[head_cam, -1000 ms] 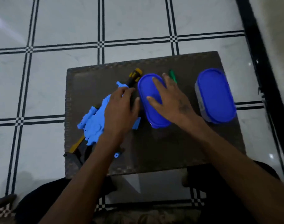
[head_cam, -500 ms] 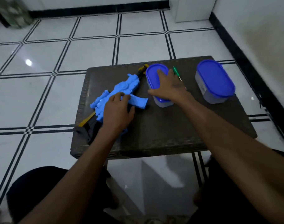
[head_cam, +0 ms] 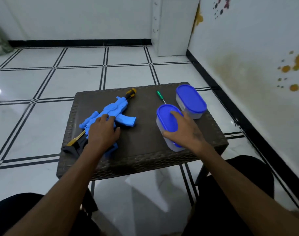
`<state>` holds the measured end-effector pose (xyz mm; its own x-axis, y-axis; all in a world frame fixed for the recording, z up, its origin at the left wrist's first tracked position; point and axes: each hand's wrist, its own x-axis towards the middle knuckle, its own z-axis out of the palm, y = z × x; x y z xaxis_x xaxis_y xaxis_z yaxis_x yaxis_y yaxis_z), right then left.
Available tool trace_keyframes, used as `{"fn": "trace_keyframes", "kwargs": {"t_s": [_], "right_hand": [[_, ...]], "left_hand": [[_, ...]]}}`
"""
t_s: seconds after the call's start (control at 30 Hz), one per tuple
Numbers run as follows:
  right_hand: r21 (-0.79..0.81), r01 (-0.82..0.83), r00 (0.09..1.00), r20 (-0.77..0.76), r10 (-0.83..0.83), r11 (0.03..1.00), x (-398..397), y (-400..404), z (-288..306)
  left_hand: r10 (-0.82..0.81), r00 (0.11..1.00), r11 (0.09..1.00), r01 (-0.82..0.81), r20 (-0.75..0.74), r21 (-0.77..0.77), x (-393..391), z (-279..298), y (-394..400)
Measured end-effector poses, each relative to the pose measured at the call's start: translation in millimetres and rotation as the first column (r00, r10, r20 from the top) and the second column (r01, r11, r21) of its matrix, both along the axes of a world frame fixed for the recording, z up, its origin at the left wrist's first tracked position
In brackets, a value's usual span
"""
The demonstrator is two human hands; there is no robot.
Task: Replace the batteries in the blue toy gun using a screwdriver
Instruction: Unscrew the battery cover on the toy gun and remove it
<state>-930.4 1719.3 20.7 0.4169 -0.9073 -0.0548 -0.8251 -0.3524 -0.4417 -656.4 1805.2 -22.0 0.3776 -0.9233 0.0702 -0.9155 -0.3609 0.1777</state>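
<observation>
The blue toy gun lies flat on the left half of a small dark woven table, its orange-tipped muzzle pointing to the far edge. My left hand rests on the gun's middle with fingers spread over it. My right hand grips a clear container with a blue lid from its right side, thumb on the near part of the lid and fingers over the top. A small green-handled screwdriver lies on the table beyond that container.
A second blue-lidded container stands at the table's far right corner, close behind my right hand. White tiled floor surrounds the table. A wall runs along the right, and a white cabinet stands in the far corner. My knees sit below the near edge.
My right hand has drawn the blue-lidded container from beside the gun toward the near right of the table. The camera tilted up. My left hand stayed on the gun.
</observation>
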Motion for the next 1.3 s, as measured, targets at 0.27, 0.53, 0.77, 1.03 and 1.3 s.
{"fn": "trace_keyframes", "kwargs": {"t_s": [0.27, 0.53, 0.77, 1.03, 1.3], "right_hand": [[0.022, 0.105, 0.994, -0.017, -0.105, 0.994, -42, -5, -14], [-0.112, 0.199, 0.980, 0.016, -0.199, 0.974, -35, -18, -6], [0.065, 0.255, 0.963, -0.111, -0.247, 0.965, -25, -119, 9], [0.078, 0.187, 0.979, -0.092, -0.180, 0.979, 13, -194, -3], [-0.082, 0.169, 0.980, -0.089, -0.176, 0.982, 21, -175, 14]], "left_hand": [[-0.009, 1.000, 1.000, 0.009, 0.020, 0.010, -26, 0, -8], [0.050, 0.999, 0.999, -0.050, 0.011, 0.007, -16, 0, -6], [0.069, 0.997, 0.997, -0.068, 0.037, -0.032, -9, -3, -11], [0.098, 0.995, 0.993, -0.096, 0.032, -0.066, 6, -10, -33], [0.090, 0.996, 0.992, -0.088, 0.017, -0.088, 11, -9, -39]]}}
